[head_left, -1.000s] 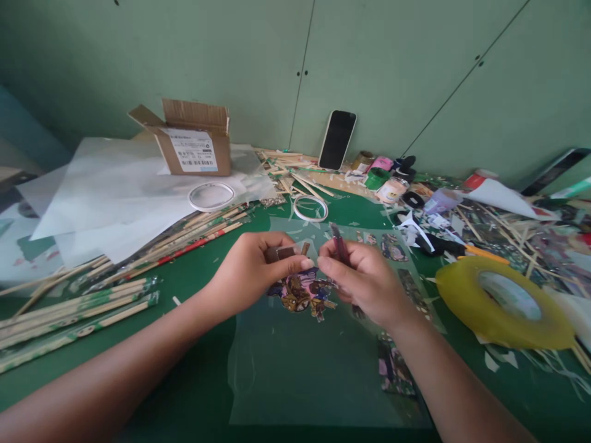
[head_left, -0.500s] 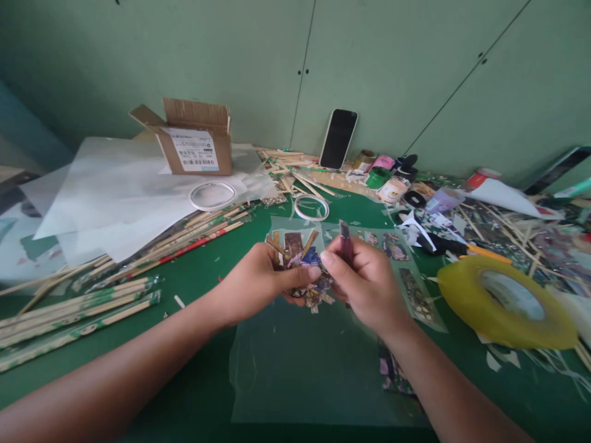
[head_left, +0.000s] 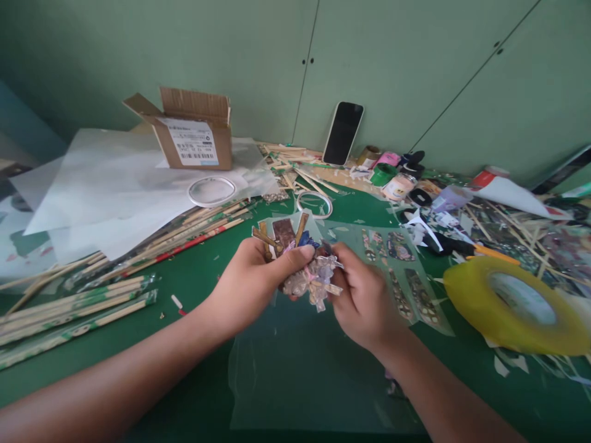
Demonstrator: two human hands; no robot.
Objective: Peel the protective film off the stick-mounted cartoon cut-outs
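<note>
My left hand (head_left: 258,274) holds a bunch of small decorated cut-outs (head_left: 314,277), its thumb pressed on top. Brown, blue and clear pieces stick out of the bunch. My right hand (head_left: 364,295) is closed at the right edge of the bunch; a dark piece shows partly at its fingertips, too hidden to identify. Beneath both hands lies a clear sheet (head_left: 300,375) on the green mat. Another clear sheet with patterned strips (head_left: 418,295) lies to the right of my right hand.
Wrapped chopsticks (head_left: 78,311) and white sheets (head_left: 106,191) lie on the left, near an open cardboard box (head_left: 198,138). A phone (head_left: 343,133) leans on the wall. Small jars (head_left: 398,186) and a large yellow tape roll (head_left: 512,304) are on the right.
The dark piece, upright in my right hand before, is now lowered against the bunch. The bunch shows more of its clear pieces. The view has shifted slightly.
</note>
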